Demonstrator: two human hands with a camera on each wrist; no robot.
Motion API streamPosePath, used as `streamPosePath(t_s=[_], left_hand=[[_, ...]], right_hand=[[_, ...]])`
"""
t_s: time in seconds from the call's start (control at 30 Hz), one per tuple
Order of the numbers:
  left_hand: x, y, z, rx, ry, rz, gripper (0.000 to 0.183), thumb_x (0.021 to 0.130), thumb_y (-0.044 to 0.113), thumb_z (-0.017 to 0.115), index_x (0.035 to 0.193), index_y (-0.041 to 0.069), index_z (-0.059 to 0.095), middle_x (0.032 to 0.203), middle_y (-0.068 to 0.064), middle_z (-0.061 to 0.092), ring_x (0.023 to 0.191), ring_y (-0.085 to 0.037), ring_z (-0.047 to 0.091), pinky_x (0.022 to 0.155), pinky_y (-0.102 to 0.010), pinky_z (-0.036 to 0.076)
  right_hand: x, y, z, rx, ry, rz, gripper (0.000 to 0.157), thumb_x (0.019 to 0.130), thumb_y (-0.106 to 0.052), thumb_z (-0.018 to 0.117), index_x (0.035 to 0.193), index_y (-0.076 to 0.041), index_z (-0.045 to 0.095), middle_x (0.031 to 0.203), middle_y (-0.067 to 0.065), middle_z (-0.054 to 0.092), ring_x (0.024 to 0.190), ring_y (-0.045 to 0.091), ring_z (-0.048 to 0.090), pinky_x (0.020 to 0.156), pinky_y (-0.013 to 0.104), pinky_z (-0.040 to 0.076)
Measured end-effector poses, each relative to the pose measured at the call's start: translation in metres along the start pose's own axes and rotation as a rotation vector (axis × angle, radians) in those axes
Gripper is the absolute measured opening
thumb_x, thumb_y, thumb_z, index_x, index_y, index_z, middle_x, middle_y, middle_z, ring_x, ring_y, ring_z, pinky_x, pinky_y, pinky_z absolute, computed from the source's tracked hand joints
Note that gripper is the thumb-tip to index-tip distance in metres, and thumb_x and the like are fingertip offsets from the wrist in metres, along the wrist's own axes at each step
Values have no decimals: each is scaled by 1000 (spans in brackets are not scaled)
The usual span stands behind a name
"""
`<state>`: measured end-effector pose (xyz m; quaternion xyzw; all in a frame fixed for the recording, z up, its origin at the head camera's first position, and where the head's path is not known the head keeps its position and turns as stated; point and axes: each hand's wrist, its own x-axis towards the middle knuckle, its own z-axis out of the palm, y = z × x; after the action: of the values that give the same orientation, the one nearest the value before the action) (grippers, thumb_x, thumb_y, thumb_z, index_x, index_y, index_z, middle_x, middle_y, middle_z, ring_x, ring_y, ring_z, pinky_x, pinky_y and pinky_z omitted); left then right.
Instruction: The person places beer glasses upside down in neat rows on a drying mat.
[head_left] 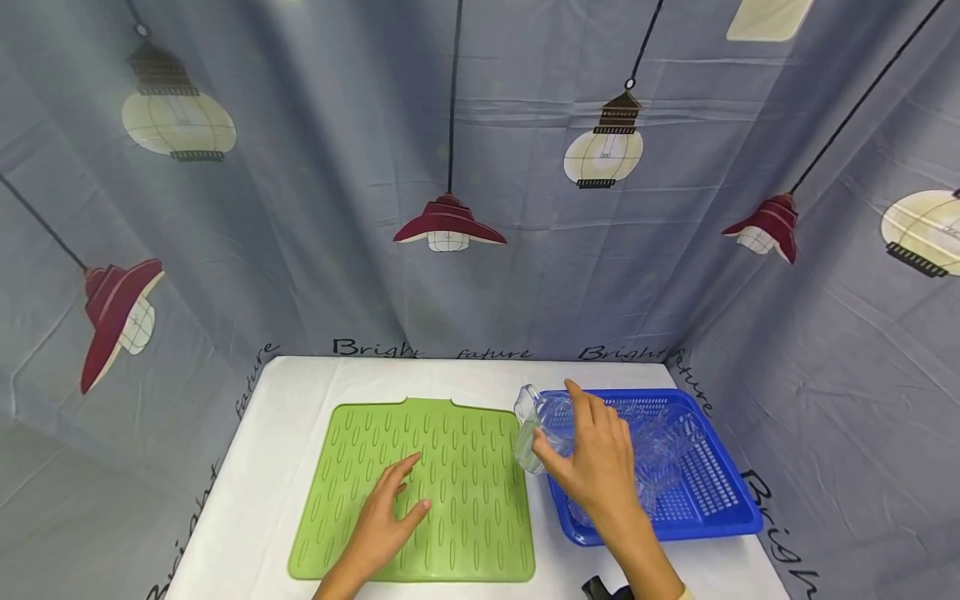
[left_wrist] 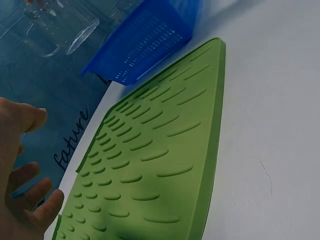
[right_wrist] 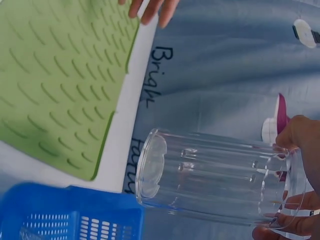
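Note:
My right hand [head_left: 600, 454] holds a clear glass mug [head_left: 531, 446] over the left end of a blue plastic basket [head_left: 731, 500]. In the right wrist view the mug [right_wrist: 215, 175] lies sideways, its thick base away from the hand and the thumb and fingers gripping the rim end. The handle of the mug [left_wrist: 42, 45] shows in the left wrist view. Several clear glasses [head_left: 660, 458] lie in the basket, partly hidden by my right hand. My left hand [head_left: 382, 517] is above a green ridged mat [head_left: 465, 500], fingers loosely bent and holding nothing.
The mat and the basket stand side by side on a white-covered table [head_left: 285, 400]. A grey-blue curtain [head_left: 337, 275] printed with lamps hangs behind and beside the table. Near my right forearm is a small black object [head_left: 597, 588].

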<state>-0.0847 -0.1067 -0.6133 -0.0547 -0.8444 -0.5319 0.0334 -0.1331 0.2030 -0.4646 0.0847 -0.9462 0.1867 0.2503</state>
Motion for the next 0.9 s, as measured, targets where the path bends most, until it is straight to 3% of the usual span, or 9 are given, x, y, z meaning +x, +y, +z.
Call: streamPosePath(t_s=[0.13,0.3,0.6,0.9], left_hand=[[2,1,6,11,8,9,73,95,20,83,159,35,49,158,-5,57,136,-49,61,107,-69,55],[2,4,10,5,-13,-24,74,95,25,83,159,40,47,161,-3,54,138,-50,59,105,-74,53],[2,10,17,7,-36,5,78,96,24,82,160,43,43,161,2,54,141,-46,58,108,-70,54],[4,14,24,-25,-49,39,76,95,26,83,160,38,45,160,0,56,137,-45,62,111,-64,54]], right_hand=[[0,-6,2,4,-8,-8,89,83,-48,83,158,-12,51,135,20,68,108,39,65,93,53,53],[-3,-13,8,12,-3,-36,89,83,-49,83,158,-11,52,132,20,68,110,40,66,97,56,54],[-10,-23,20,38,-14,-64,90,84,-51,83,158,-10,51,128,19,68,107,37,66,99,54,56],[-13,-33,26,46,-47,-52,88,82,-53,85,152,-11,55,122,15,68,101,32,67,96,50,58]])
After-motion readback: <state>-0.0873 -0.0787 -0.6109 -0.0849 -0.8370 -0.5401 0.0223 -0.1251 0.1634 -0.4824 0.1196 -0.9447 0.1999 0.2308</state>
